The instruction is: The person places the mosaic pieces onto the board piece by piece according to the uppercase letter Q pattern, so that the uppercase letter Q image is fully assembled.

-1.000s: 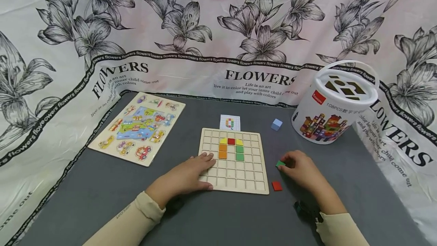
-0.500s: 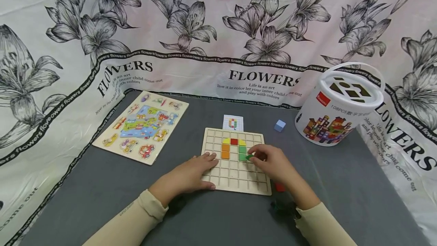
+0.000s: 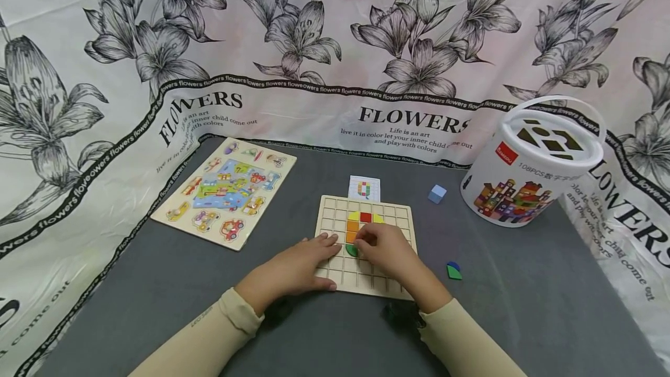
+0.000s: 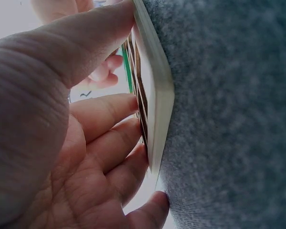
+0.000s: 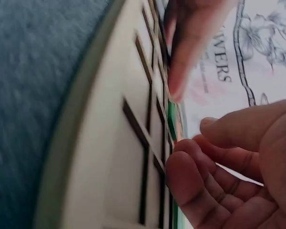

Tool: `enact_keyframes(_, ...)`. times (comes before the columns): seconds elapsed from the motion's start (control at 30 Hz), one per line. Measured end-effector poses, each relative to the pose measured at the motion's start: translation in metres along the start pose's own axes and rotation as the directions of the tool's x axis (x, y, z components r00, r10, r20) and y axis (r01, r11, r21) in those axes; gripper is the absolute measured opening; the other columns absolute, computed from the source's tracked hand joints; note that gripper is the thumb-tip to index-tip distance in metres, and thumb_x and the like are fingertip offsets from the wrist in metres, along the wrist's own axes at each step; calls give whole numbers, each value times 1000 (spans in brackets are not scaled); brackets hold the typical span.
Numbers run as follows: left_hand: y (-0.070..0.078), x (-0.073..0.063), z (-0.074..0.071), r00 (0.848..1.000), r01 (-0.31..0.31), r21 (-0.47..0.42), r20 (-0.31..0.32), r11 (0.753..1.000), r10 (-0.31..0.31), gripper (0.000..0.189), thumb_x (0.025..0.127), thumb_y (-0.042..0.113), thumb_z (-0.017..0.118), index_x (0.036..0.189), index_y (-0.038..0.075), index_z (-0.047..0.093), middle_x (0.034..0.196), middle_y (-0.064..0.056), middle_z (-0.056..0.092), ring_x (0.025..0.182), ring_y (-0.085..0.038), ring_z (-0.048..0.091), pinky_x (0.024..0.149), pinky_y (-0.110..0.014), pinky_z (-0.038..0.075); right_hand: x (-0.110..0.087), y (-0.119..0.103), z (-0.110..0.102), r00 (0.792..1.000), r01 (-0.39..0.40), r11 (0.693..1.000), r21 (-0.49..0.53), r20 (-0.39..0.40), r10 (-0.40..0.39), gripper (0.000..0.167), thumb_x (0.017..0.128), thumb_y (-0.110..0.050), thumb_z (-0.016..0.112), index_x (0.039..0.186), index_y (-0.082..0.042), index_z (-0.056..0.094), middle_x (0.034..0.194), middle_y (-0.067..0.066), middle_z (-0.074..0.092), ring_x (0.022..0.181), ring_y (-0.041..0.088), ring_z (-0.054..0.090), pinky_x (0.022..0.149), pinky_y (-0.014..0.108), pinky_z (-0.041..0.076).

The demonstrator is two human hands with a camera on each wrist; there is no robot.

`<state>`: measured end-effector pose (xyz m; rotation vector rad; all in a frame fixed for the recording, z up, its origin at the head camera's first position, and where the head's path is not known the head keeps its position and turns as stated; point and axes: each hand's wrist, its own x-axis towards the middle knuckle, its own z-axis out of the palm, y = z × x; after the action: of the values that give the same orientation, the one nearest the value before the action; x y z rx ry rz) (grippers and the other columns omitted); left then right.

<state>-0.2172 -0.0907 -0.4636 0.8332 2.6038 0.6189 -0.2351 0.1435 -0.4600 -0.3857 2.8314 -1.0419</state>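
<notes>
My left hand lies with spread fingers on the left side of a wooden grid board, its thumb at the front edge. In the left wrist view the fingertips touch the board's side. My right hand is over the middle of the board with bent fingers. Beside its fingertips a green quarter-circle piece lies on the grid below the orange squares. In the right wrist view nothing shows between thumb and fingers, which are close to the green piece. A red square sits between yellow pieces.
Behind the board is a small pattern card. A green piece and a blue piece lie to the right. A light blue cube and a white bucket stand at back right, a vehicle puzzle board at left.
My right hand has brought the green piece from the table to the grid, below the orange squares. Its arm now covers the loose red square's place. My left hand stays on the board.
</notes>
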Motion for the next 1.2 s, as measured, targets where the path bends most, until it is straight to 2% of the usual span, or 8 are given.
enact_keyframes(0.23, 1, 0, -1, 1000, -2, 3, 8, 1000, 2, 81, 96, 39, 85, 165, 12, 51, 177, -8, 38, 167, -30, 30, 135, -59, 29, -2, 3, -2, 991, 92, 996, -19, 98, -90, 8, 99, -6, 78, 103, -12, 81, 85, -3, 68, 77, 12, 58, 71, 29, 51)
enact_keyframes(0.37, 3, 0, -2, 1000, -4, -12, 12, 1000, 4, 81, 97, 37, 85, 165, 12, 50, 177, -9, 37, 168, -30, 29, 135, -59, 28, -3, 3, -2, 985, 130, 991, -28, 115, -126, 9, 98, -5, 79, 106, -10, 80, 84, -4, 67, 76, 11, 57, 70, 28, 50)
enact_keyframes(0.5, 4, 0, -3, 1000, 0, -20, 13, 1000, 1, 81, 97, 37, 85, 165, 11, 50, 177, -9, 37, 168, -30, 29, 135, -59, 27, -6, 5, -12, 990, 122, 992, -25, 70, -120, 12, 100, -9, 77, 111, -11, 81, 85, -4, 67, 76, 13, 57, 70, 29, 50)
enact_keyframes(0.6, 3, 0, -2, 1000, 2, -24, 14, 1000, -2, 81, 97, 36, 85, 165, 11, 49, 177, -8, 37, 168, -30, 28, 136, -58, 27, -11, 15, -32, 995, 98, 995, -10, 10, -98, 17, 103, -12, 74, 119, -10, 80, 90, -1, 69, 75, 15, 57, 66, 31, 51)
enact_keyframes(0.8, 3, -1, -3, 1000, 3, -32, 17, 999, -2, 82, 97, 34, 85, 166, 10, 48, 178, -9, 36, 169, -30, 26, 136, -58, 24, -38, 65, -77, 998, -22, 998, -55, -61, 18, 20, 105, -12, 73, 123, -5, 78, 99, 6, 72, 80, 18, 58, 64, 32, 51)
enact_keyframes(0.9, 3, -2, -4, 1000, 7, -33, 18, 999, -6, 82, 97, 34, 85, 166, 10, 48, 178, -9, 36, 169, -29, 26, 136, -58, 24, -61, 91, -89, 999, -42, 996, -80, -2, 42, 18, 102, -15, 78, 119, -9, 79, 98, 2, 71, 79, 13, 57, 65, 29, 50)
enact_keyframes(1.07, 4, -3, -4, 1000, 8, -28, 10, 1000, -8, 82, 96, 34, 86, 166, 10, 49, 178, -9, 37, 169, -29, 26, 137, -58, 25, -92, 110, -96, 984, 56, 998, -39, 171, -49, 26, 94, -19, 87, 117, -12, 79, 97, -3, 67, 75, 3, 54, 62, 26, 49)
enact_keyframes(1.2, 5, -2, -3, 1000, 4, -22, 9, 1000, -3, 82, 96, 34, 86, 165, 10, 49, 177, -9, 37, 168, -29, 27, 136, -58, 25, -101, 110, -92, 984, 104, 993, -59, 154, -94, 24, 90, -16, 90, 110, -12, 78, 97, -5, 65, 77, 1, 51, 63, 26, 48)
